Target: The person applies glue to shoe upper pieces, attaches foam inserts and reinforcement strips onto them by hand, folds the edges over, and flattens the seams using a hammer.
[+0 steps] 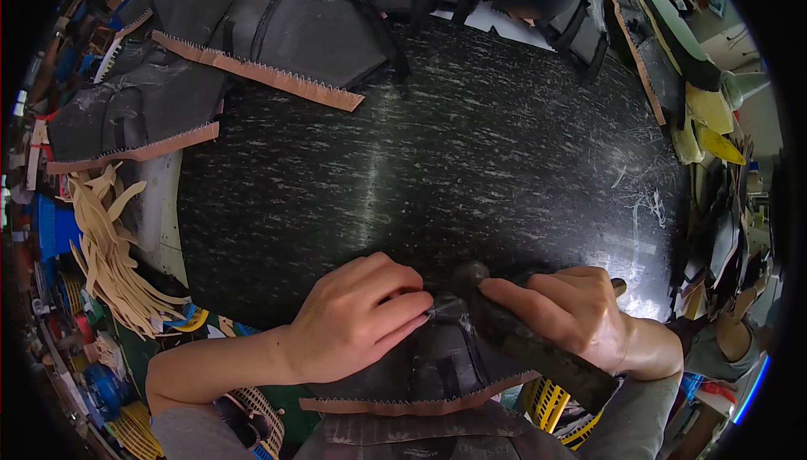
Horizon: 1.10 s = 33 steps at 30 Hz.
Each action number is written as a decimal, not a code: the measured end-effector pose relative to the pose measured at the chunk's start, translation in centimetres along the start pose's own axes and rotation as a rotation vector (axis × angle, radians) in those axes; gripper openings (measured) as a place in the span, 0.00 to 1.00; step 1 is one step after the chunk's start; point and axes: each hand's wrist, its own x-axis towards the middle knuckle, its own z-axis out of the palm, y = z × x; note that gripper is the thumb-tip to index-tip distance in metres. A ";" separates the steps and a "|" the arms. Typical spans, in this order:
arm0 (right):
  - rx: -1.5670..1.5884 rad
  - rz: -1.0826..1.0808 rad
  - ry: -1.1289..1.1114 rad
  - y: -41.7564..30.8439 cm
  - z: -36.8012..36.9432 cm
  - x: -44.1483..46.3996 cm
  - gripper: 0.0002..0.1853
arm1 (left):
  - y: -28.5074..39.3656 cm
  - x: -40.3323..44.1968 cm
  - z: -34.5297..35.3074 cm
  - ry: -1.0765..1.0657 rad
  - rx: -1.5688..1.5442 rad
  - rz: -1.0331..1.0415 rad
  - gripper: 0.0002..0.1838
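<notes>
Left hand (pixel 357 317): fingers drawn together, pinching at the upper edge of a dark panel (pixel 441 355); how much material lies between the tips is hidden. The hold seems meant to steady the panel.

Right hand (pixel 567 313): fingers curled round the handle of a hammer (pixel 538 346), close up to its head, presumably for control; one finger points along toward the rounded end. Whether hammer and panel touch, cannot tell.

Dark panel: at the near edge of the tabletop (pixel 445 140), between the forearms, its tan strip (pixel 387 407) toward the wearer's body, perhaps to keep the upper edge within reach of both hands. Black, leather-like, creased, with raised seams; strip smooth, joined by pale zigzag stitching.

Hammer: dark, worn, mottled head, one end rounded, the other broad and flat.

Tabletop: black, pale-flecked, scratched, glossy at right.

Large panel (pixel 311 35): far left, angular, similarly edged, overlapping others, apparently stacked aside to leave working room.

Beige strips (pixel 118 250): left, long, thin, curling, heaped loosely.

Yellow basket (pixel 546 401): below the tabletop, slatted, partly hidden.
</notes>
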 end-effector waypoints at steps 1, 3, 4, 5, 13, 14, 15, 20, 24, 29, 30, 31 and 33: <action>0.003 0.001 -0.001 0.0 0.1 0.2 0.24 | 0.0 -0.1 0.1 -0.001 0.059 0.050 0.13; 0.024 -0.012 -0.097 -0.2 0.3 0.6 0.23 | 0.0 -0.3 0.2 -0.001 0.120 0.103 0.13; 0.021 -0.016 -0.097 -0.1 0.1 1.0 0.23 | 0.0 -0.4 0.4 0.007 0.158 0.152 0.12; 0.023 -0.022 -0.060 -0.1 -0.2 1.3 0.22 | 0.0 -0.5 0.5 0.012 0.193 0.200 0.11; 0.019 -0.046 -0.236 -1.1 0.0 2.6 0.21 | 0.0 -0.9 0.7 0.034 0.275 0.345 0.09; 0.009 -0.055 -0.217 -1.0 0.4 2.2 0.22 | -0.2 -1.1 0.6 0.055 0.249 0.347 0.09; 0.008 -0.060 -0.222 -0.8 0.3 2.2 0.22 | -0.2 -1.0 0.2 0.060 0.249 0.343 0.09; 0.042 0.012 -0.142 -0.7 -0.9 3.4 0.23 | -0.7 -1.2 -0.8 0.037 0.171 0.120 0.13; 0.083 -0.006 -0.248 -1.0 0.5 3.5 0.26 | -0.8 -1.7 -0.6 0.105 0.222 0.186 0.13; 0.126 0.005 -0.245 -0.4 0.5 3.2 0.28 | -0.2 -2.8 -1.7 0.057 0.263 0.096 0.13; 0.121 0.005 -0.248 -0.5 0.4 3.3 0.28 | -0.4 -3.2 -1.3 0.076 0.281 0.155 0.12; 0.120 0.002 -0.249 -0.7 0.1 3.6 0.28 | -0.5 -3.3 -1.1 0.078 0.283 0.154 0.12; 0.056 -0.032 -0.114 -1.3 -0.3 4.1 0.24 | -0.6 -3.6 -0.7 0.059 0.409 0.265 0.12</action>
